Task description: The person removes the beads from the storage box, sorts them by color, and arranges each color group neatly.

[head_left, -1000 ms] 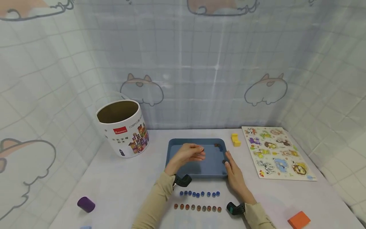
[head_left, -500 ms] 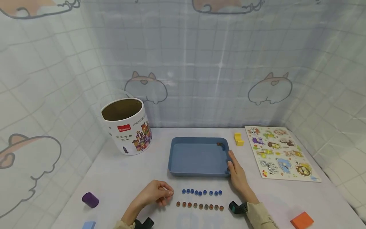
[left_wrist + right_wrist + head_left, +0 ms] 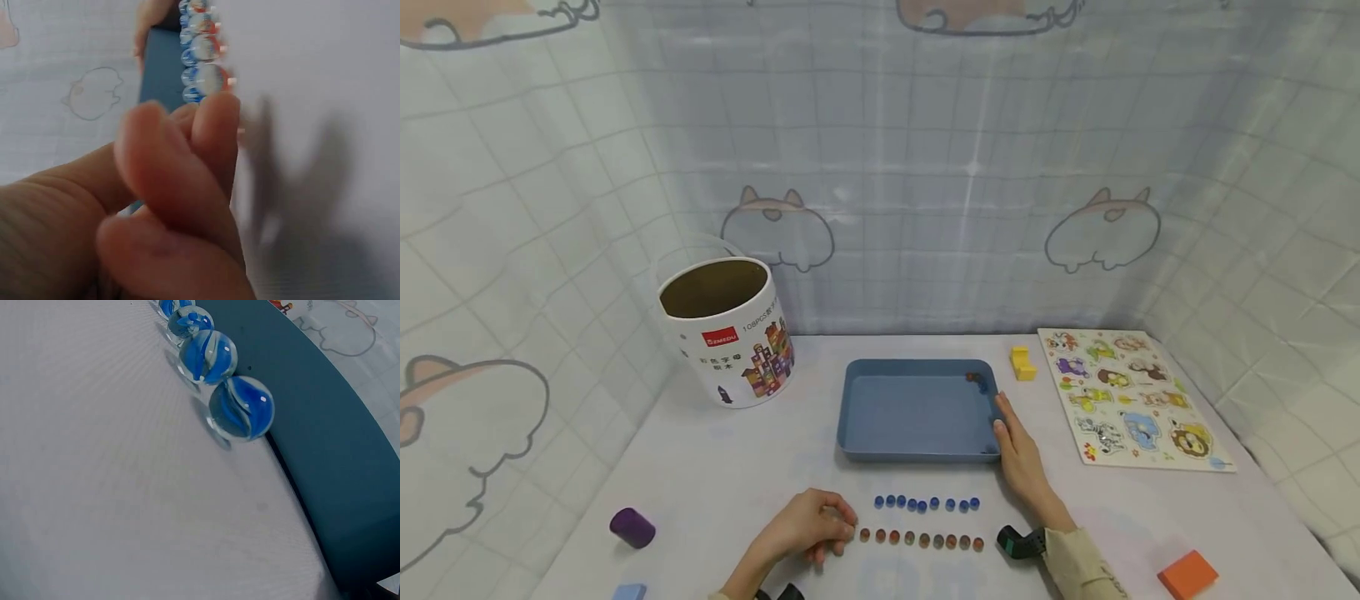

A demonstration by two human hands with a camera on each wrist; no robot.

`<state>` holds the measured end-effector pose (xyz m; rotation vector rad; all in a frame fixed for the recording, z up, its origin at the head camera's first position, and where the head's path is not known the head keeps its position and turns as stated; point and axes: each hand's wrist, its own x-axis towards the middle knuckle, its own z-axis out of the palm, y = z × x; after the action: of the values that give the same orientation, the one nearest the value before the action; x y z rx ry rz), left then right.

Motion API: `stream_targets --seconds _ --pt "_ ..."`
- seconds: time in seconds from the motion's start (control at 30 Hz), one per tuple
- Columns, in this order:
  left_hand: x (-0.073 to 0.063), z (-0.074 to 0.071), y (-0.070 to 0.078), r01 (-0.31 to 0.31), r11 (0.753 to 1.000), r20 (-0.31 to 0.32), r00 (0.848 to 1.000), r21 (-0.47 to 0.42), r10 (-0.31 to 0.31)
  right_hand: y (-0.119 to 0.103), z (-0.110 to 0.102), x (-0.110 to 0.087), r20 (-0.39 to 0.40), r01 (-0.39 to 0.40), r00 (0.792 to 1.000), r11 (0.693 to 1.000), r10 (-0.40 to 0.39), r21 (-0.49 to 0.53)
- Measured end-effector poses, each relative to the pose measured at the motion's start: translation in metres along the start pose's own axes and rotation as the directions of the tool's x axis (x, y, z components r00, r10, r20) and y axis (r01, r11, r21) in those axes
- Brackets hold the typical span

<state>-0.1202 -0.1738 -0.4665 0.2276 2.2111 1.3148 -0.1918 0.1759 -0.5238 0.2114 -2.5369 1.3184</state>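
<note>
In the head view, my left hand is at the left end of a row of reddish-orange marbles, thumb and fingertips pinching a marble mostly hidden by the fingers. Its curled fingers fill the left wrist view, where marbles with red swirls line up beyond them. A row of blue marbles lies just behind the reddish ones; up close their blue swirls show. My right hand rests, fingers extended, along the right side of the blue-grey tray. Small marbles sit in its far right corner.
A white bucket stands at the back left. Right of the tray are a yellow block and an animal puzzle board. A purple cylinder, a light blue block and an orange block lie nearer the front.
My left hand has moved from over the tray down and left to the end of the marble rows. A dark marble in the tray has shifted toward the near right corner. My right hand stays.
</note>
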Motion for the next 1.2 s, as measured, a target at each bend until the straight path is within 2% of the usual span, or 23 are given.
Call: stream_targets --seconds 0.1,0.2,0.33,0.43,0.6,0.73,0.83,0.97,1.1,1.2 --pt "0.007 -0.007 0.013 -0.054 0.998 -0.002 0.999 0.02 0.054 -0.001 -0.004 0.002 0.001 0.003 1.0 1.0 -0.003 -0.006" --pt "0.02 -0.014 0.038 -0.128 0.991 -0.001 0.992 0.047 0.128 -0.001 -0.006 0.003 0.007 -0.011 1.0 1.0 0.011 -0.006" --pt "0.052 -0.015 0.072 -0.199 0.977 0.016 0.98 0.076 0.198 0.0 -0.006 0.003 0.011 -0.021 1.0 1.0 0.021 0.007" --pt "0.086 -0.005 0.091 -0.213 0.972 0.029 0.977 0.096 0.211 0.0 -0.004 0.001 0.015 -0.025 1.0 1.0 0.025 0.019" --pt "0.138 0.027 0.113 -0.161 0.973 0.057 0.987 0.165 0.153 -0.002 0.0 -0.002 0.009 -0.027 1.0 0.999 0.026 0.026" --pt "0.165 0.054 0.117 -0.089 0.968 0.083 0.994 0.235 0.071 -0.002 0.004 -0.003 0.001 -0.011 1.0 1.0 0.011 -0.003" --pt "0.177 0.071 0.118 -0.043 0.972 0.084 0.996 0.231 0.025 -0.001 0.005 -0.004 -0.007 -0.002 1.0 1.0 0.002 -0.009" --pt "0.187 0.086 0.125 -0.015 0.986 0.031 0.999 0.167 0.01 0.001 0.003 -0.003 -0.014 0.013 1.0 1.0 -0.013 0.01" --pt "0.194 0.096 0.13 -0.012 0.991 -0.034 0.999 0.132 0.016 0.003 0.001 -0.001 -0.007 0.02 1.0 0.999 -0.02 0.038" --pt "0.196 0.099 0.129 -0.012 0.994 -0.055 0.998 0.105 0.017 0.004 0.001 -0.001 0.001 0.01 1.0 0.999 -0.01 0.041"
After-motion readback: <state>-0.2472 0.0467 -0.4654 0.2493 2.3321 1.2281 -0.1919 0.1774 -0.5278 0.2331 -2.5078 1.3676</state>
